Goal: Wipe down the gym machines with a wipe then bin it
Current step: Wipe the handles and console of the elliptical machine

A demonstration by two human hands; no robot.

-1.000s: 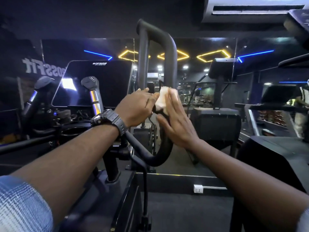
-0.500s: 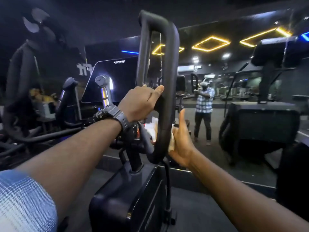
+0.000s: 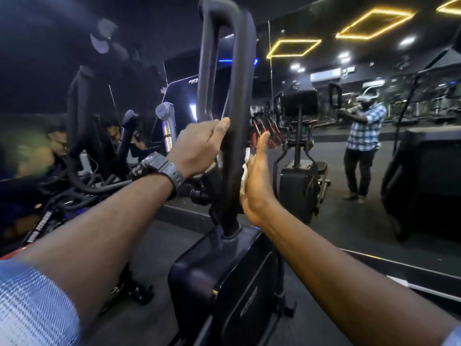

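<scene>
A black looped handlebar (image 3: pixel 239 78) rises from the dark body of a gym machine (image 3: pixel 224 283) in the middle of the head view. My left hand (image 3: pixel 199 148), with a watch on its wrist, grips the left side of the near bar. My right hand (image 3: pixel 257 178) lies flat against the bar's right side and presses a white wipe (image 3: pixel 245 174) onto it. Only a thin edge of the wipe shows between my palm and the bar.
A mirror wall (image 3: pixel 374 151) stands just behind the machine and reflects me and other equipment. Another machine with grey-tipped handles (image 3: pixel 164 116) and a dark console stands to the left. A second black machine (image 3: pixel 421 186) sits at the right on the dark floor.
My view has swung left and closer to the handlebar. My right hand has slid along the bar with the wipe and its fingers now point up along it. My left hand keeps its grip.
</scene>
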